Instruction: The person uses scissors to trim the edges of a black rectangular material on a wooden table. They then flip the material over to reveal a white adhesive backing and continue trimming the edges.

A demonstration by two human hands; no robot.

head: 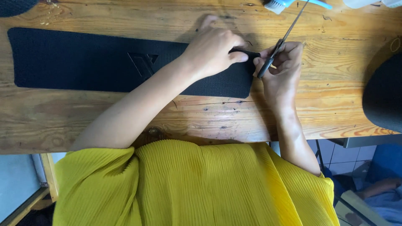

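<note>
— Across the whole width lies the worn, knotted wooden workbench [343, 113], its pale planks scratched and pitted. What rests on it?

— Mostly one long strip of black textured fabric [75, 62], a flat rectangle lying along the bench from the far left to the middle, with a faint angular emblem [143, 62] pressed into its surface. Its right-hand end sits under the person's hands.

— And nearer the camera?

— The person's pleated mustard-yellow top [188, 188] fills the lower part of the view, both bare forearms reaching out from it onto the bench.

— What is the left hand doing?

— The left hand [213, 52] lies on the right end of the fabric, fingers curled together, thumb and forefinger pinched on a narrow black tab at the strip's upper right corner.

— The right one?

— The right hand [280, 69] sits just beside it, touching the same tab, its fingers closed around the dark handles of slim metal scissors [279, 44]. The blades point up and away, towards the bench's far edge; whether they stand apart or together cannot be told.

— Anything smaller round about?

— A dark rounded fabric shape [383, 92] at the right edge, a light-blue brush with white bristles [278, 5] at the far edge near the scissor tips, and a thin rubber band [395, 44] lying on the wood at the right.
</note>
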